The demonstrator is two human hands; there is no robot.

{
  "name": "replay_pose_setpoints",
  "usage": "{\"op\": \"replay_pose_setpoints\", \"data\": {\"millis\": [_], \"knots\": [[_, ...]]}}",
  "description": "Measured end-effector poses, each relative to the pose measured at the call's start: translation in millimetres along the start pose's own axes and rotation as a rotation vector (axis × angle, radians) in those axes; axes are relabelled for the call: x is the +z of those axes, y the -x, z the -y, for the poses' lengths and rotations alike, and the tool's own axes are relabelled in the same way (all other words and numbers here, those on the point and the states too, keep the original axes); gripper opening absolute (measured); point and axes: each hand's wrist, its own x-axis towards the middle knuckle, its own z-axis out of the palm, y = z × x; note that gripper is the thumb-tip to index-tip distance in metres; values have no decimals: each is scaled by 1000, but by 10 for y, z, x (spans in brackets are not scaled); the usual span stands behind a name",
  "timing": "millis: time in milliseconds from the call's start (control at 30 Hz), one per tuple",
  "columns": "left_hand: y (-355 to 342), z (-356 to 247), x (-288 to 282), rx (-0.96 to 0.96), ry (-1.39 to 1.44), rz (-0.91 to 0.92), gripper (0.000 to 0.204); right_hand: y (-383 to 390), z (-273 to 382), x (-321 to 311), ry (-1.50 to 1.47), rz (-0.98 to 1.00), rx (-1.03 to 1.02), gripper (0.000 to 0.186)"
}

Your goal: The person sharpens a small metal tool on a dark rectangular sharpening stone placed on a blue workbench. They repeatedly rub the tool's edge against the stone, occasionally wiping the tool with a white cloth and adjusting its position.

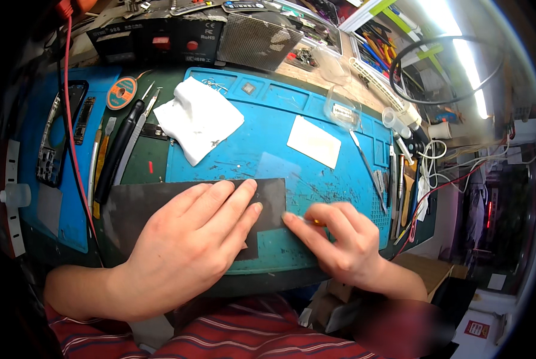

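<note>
A thin dark grey sheet [271, 200], resembling sandpaper, lies along the front of the blue work mat [262, 134]. My left hand [190, 239] rests flat on it with the fingers stretched and close together, covering its middle. At the sheet's right edge, the index fingertip of my right hand [343, 242] touches or nearly touches the corner. The other fingers of that hand are curled in, and a small yellowish spot shows between them; what they hold, if anything, is hidden. Beyond the hands lie a crumpled white cloth [199, 119] and a cream rectangular card [314, 142].
Left of the mat are tweezers [137, 128], a black pen-like tool [118, 152], an orange spool [122, 93] and a phone frame [61, 134]. A red cable [70, 119] hangs there. Rightward are a slim knife [367, 164], a clear dish [343, 107] and several hand tools [403, 185].
</note>
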Motion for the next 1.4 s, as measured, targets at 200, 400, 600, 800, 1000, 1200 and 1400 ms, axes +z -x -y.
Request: {"op": "replay_pose_setpoints", "data": {"millis": [200,400,600,800,1000,1200,1400], "knots": [[3,3,-11,9,1,10,58,12,14,40,6,-25,7,50],[7,9,-7,10,-1,5,58,-114,-53,66,28,-28,-1,49],[8,8,4,10,-8,5,59,-38,-7,84,13,-35,2,53],[7,5,1,8,-5,5,59,13,-90,12,-90,-80,67,52],[7,6,0,10,-2,3,59,-15,-46,-9,-231,18,155,52],[4,-1,-6,4,10,3,59,-42,-55,-22,-100,51,58,51],[5,-4,-5,-1,9,6,59,-43,-56,-4,-51,41,15,51]]}}
